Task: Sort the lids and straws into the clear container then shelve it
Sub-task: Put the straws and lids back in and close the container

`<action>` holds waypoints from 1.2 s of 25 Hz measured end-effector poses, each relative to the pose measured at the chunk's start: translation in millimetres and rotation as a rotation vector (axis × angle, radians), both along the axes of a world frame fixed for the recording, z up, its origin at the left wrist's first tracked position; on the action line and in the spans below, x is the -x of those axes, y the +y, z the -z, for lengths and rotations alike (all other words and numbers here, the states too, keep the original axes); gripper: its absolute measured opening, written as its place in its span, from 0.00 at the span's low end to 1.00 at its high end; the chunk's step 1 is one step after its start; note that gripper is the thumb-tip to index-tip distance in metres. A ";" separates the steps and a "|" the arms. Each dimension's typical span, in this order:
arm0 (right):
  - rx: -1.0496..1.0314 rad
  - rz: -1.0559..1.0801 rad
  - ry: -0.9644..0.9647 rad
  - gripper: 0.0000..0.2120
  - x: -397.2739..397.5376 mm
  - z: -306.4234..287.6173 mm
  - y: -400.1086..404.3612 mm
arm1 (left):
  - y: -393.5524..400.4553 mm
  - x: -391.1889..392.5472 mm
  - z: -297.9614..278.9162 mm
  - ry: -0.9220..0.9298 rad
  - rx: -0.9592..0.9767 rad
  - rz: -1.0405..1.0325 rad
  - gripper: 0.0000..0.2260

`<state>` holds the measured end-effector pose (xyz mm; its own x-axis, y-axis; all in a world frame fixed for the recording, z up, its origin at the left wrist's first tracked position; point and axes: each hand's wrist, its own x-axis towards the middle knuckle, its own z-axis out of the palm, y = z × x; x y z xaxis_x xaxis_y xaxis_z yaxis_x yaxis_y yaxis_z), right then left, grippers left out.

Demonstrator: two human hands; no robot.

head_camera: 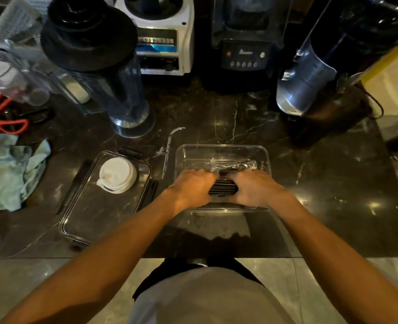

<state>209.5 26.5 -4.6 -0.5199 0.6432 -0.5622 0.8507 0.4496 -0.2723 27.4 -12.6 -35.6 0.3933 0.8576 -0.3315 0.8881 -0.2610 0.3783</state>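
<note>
A clear rectangular container (221, 148) stands on the dark marble counter in front of me. Inside it, my left hand (191, 188) and my right hand (254, 187) both grip a stack of black lids (223, 188) from either side, low in the near half of the container. Behind the stack lie straws in clear wrapping (234, 164) along the container's far side. A stack of white cup lids (117, 174) rests on the container's clear flat cover (95, 206) to the left. One wrapped straw (168, 148) lies on the counter between cover and container.
Blender jars and machine bases line the back: a jar with a black lid (95, 54), a white base (160, 36), a black base (244, 47), a blue jar (310, 83). A light blue cloth (8, 169) and red-handled scissors (8, 122) lie far left. The counter's front edge (53, 257) is near me.
</note>
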 end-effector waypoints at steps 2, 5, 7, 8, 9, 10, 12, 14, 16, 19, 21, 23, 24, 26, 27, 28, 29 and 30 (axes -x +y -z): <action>0.060 -0.006 0.008 0.14 2.6 8.7 2.0 | 2.7 -9.7 10.3 -0.025 0.065 -0.016 0.15; 0.110 0.010 -0.036 0.16 -1.1 24.8 4.9 | 3.6 -20.7 19.8 -0.068 0.158 -0.030 0.18; 0.108 0.003 -0.064 0.17 -6.8 35.1 5.5 | 3.3 -21.5 25.8 -0.111 0.236 -0.051 0.21; 0.112 0.002 -0.064 0.18 -9.3 38.9 5.3 | 2.9 -20.6 27.8 -0.138 0.273 -0.067 0.21; 0.121 0.008 -0.061 0.18 -11.1 40.8 5.4 | 3.5 -18.9 30.5 -0.167 0.305 -0.084 0.21; 0.135 0.015 -0.056 0.18 -12.8 41.8 5.7 | 4.7 -17.1 31.5 -0.195 0.336 -0.098 0.21; 0.160 0.017 -0.062 0.18 -15.0 40.4 7.3 | 7.8 -13.0 32.0 -0.223 0.384 -0.109 0.18; 0.166 0.000 -0.070 0.18 -17.5 37.1 9.1 | 11.0 -9.5 30.2 -0.221 0.406 -0.101 0.16; 0.164 -0.013 -0.059 0.18 -20.2 32.5 10.5 | 12.8 -7.3 29.8 -0.214 0.409 -0.090 0.15; 0.137 -0.007 -0.078 0.17 -21.7 24.3 13.0 | 12.2 -7.8 30.4 -0.190 0.393 -0.083 0.18; 0.103 -0.002 -0.099 0.17 -19.6 17.8 14.4 | 11.4 -7.4 30.7 -0.170 0.351 -0.078 0.20; 0.056 -0.015 -0.107 0.15 -18.2 13.2 14.3 | 11.3 -6.8 30.5 -0.158 0.330 -0.060 0.19; 0.031 -0.019 -0.100 0.13 -17.0 11.4 13.8 | 11.2 -6.1 30.0 -0.150 0.331 -0.053 0.18; -0.028 -0.022 -0.080 0.11 -14.6 9.7 12.8 | 10.7 -4.7 28.9 -0.139 0.327 -0.046 0.18; -0.057 -0.024 -0.074 0.10 -13.6 9.8 12.1 | 10.0 -4.6 28.5 -0.134 0.317 -0.043 0.19; -0.085 -0.025 -0.069 0.10 -12.1 9.8 11.1 | 9.0 -4.6 28.4 -0.129 0.302 -0.041 0.19; -0.103 -0.024 -0.072 0.10 -10.9 9.7 10.3 | 8.2 -5.1 28.6 -0.124 0.286 -0.038 0.19; -0.108 -0.019 -0.078 0.10 -10.3 10.2 9.6 | 7.2 -5.7 28.8 -0.122 0.271 -0.037 0.19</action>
